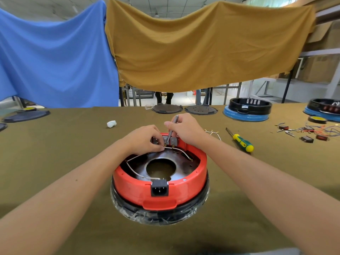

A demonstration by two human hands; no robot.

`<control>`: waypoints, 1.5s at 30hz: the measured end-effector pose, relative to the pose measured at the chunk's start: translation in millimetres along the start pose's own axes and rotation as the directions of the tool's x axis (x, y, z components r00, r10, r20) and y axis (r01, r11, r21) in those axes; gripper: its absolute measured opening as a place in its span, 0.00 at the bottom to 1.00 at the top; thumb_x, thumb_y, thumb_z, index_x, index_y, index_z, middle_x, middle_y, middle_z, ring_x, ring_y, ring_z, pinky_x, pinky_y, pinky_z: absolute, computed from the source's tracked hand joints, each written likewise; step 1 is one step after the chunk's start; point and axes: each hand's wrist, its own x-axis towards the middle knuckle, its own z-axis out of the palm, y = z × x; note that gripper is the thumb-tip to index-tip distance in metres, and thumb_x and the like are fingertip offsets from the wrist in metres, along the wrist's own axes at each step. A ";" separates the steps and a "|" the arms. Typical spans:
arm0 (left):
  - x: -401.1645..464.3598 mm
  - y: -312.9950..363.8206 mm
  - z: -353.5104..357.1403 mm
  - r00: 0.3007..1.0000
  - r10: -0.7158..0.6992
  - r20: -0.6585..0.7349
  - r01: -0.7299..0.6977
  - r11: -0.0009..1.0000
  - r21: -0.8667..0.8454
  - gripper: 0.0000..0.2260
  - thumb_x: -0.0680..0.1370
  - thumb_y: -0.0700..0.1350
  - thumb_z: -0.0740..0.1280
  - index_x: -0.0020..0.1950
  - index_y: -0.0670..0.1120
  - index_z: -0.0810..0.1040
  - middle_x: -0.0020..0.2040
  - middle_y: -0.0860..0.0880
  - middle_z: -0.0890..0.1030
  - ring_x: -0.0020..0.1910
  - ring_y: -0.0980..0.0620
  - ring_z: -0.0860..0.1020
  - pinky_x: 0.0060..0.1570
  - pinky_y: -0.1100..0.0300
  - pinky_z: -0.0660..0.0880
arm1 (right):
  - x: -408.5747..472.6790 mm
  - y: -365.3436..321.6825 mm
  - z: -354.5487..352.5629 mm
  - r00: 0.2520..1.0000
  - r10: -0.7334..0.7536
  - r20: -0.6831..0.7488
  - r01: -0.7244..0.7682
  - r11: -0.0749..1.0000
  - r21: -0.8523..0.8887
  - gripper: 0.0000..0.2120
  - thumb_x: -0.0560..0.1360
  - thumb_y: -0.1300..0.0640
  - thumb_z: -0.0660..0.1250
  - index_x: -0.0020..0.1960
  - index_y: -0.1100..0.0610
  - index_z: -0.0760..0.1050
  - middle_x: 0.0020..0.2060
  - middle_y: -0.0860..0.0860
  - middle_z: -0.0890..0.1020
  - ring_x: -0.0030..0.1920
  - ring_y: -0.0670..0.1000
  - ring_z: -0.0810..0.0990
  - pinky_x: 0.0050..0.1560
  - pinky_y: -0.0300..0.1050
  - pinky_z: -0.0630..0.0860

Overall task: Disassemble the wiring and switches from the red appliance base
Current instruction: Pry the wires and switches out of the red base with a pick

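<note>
A round, glossy red plastic base (pixel 160 188) sits upside down on the olive cloth table (pixel 73 181), a dark metal plate with a round hole inside it and a black socket (pixel 159 188) at its near rim. At the far rim, the left hand (pixel 143 138) pinches a thin white wire (pixel 176 149) by the grey switches (pixel 173 141). The right hand (pixel 185 128) grips slim metal tweezers (pixel 173 127) — tips down at the switches. A yellow-green screwdriver (pixel 241 141) lies well to the right.
</note>
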 end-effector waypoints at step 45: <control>-0.6 2.7 -3.1 0.999 -0.028 0.047 0.029 0.999 -0.029 0.06 0.75 0.50 0.73 0.40 0.60 0.80 0.57 0.54 0.74 0.55 0.55 0.74 0.58 0.52 0.72 | -3.0 5.9 -2.1 0.996 -0.085 -0.009 0.084 0.994 -0.075 0.15 0.79 0.50 0.68 0.38 0.57 0.80 0.29 0.49 0.83 0.32 0.41 0.79 0.40 0.42 0.76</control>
